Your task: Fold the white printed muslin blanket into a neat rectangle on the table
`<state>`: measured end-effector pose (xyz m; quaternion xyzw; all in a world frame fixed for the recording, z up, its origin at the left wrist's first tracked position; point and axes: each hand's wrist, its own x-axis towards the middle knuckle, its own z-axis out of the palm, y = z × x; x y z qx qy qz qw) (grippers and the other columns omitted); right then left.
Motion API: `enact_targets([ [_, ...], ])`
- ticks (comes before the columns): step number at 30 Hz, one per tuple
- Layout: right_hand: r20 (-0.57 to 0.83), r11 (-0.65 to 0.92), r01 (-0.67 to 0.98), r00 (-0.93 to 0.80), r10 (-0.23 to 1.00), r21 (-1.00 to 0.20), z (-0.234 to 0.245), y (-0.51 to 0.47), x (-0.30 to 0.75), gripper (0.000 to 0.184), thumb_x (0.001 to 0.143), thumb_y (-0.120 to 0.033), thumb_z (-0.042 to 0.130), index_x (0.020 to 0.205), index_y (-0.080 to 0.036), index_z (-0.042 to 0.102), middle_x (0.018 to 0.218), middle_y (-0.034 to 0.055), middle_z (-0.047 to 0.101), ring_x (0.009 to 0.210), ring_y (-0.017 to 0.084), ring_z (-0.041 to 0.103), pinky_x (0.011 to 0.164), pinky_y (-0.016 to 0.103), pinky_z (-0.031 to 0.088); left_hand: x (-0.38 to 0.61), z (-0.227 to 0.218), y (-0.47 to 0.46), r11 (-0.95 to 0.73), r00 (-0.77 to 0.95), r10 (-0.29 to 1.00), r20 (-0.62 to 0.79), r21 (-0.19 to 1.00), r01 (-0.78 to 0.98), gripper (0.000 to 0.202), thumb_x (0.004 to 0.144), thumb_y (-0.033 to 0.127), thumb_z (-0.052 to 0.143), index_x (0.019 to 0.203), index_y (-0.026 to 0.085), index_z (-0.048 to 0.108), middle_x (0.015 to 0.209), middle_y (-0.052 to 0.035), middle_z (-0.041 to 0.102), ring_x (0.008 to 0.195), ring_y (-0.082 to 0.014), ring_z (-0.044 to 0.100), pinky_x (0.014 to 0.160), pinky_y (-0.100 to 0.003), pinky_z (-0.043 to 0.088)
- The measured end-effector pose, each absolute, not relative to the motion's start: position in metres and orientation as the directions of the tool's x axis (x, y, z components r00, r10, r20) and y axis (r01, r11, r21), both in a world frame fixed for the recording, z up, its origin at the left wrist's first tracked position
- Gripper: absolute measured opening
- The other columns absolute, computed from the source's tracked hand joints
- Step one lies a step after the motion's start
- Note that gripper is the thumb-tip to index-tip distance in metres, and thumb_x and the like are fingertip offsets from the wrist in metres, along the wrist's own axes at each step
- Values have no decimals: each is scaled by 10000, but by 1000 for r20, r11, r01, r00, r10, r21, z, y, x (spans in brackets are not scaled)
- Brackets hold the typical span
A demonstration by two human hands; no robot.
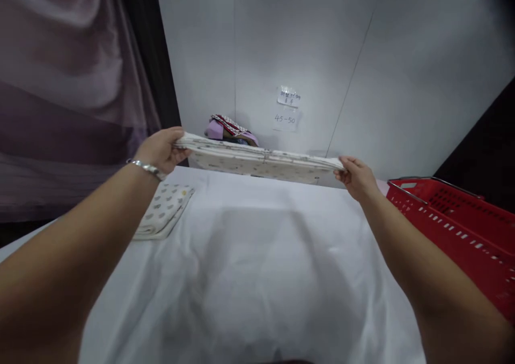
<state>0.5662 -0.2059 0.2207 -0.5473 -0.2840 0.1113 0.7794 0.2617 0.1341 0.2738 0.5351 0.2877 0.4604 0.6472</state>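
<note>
A white cloth (257, 160) with small grey prints is stretched between my two hands, in several layers, above the far part of the white-covered table (257, 278). My left hand (163, 147), with a silver bracelet at the wrist, pinches its left end. At the right end, the fingers and thumb of my right hand (356, 176) are closed on the cloth. On the table beneath my left forearm lies a folded white cloth (167, 208) with grey prints and one yellow one; my arm hides part of it.
A red plastic basket (462, 235) with a metal handle stands at the right. Against the back wall sits a small pile of coloured cloths (231, 131). Paper labels (286, 118) are stuck on the wall, one reading 45-50. A pinkish curtain (72, 96) hangs at the left.
</note>
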Motion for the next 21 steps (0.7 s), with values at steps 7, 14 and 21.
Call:
enact_targets([
  [7, -219, -119, -184, 796, 564, -976, 69, -255, 515, 121, 713, -248, 677, 768, -165, 609, 670, 7, 604, 501, 83, 547, 450, 178, 480, 201, 94, 76, 334, 403, 847, -346, 937, 102, 230, 670, 121, 662, 888, 171, 608, 704, -1, 600, 551, -91, 552, 510, -227, 513],
  [14, -327, -174, -278, 779, 534, -945, 24, -289, 481, 234, 667, -331, 714, 807, -169, 619, 722, 16, 625, 525, 95, 546, 462, 201, 478, 168, 36, 43, 386, 281, 873, -398, 917, 100, 375, 597, 231, 701, 960, 204, 612, 687, 7, 583, 566, -93, 546, 516, -214, 510],
  [21, -365, -420, -156, 795, 484, -894, 14, -299, 462, 256, 659, -360, 675, 795, -148, 628, 527, -24, 536, 431, 75, 455, 361, 164, 299, 147, 25, 30, -24, 286, 930, -232, 736, 677, 447, 673, 399, 595, 1088, 233, 601, 649, -13, 579, 597, -199, 592, 631, -367, 515],
])
